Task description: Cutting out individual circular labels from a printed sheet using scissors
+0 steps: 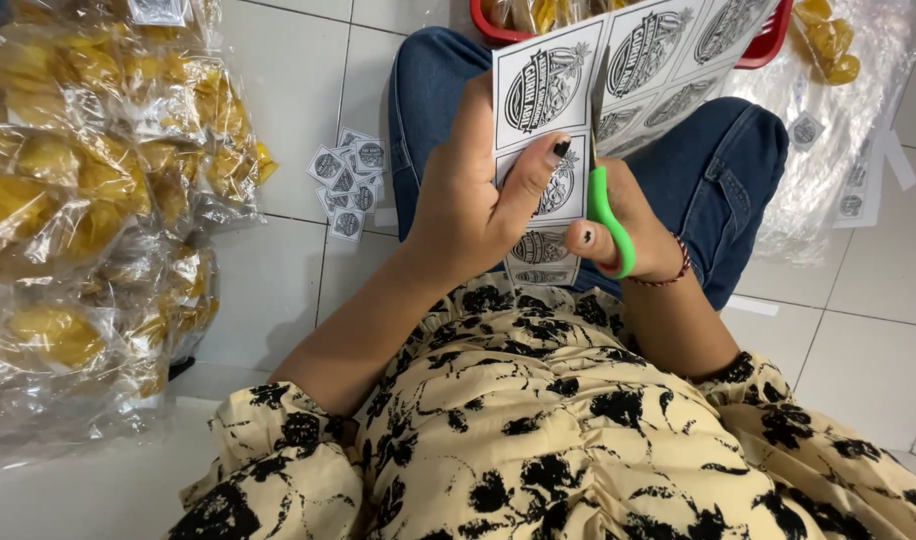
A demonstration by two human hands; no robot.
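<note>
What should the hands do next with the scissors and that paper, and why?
Probably close the green-handled scissors to snip along the line between two labels. The left hand holds the sheet of printed labels steady, the right hand grips the scissors against it, and cut labels lie on the floor.

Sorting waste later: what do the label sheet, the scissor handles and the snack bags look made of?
Label sheet: matte white paper, apparently; it bends and carries black print. Scissor handles: glossy green plastic, probably. Snack bags: thin clear plastic film, crinkled and shiny.
</note>
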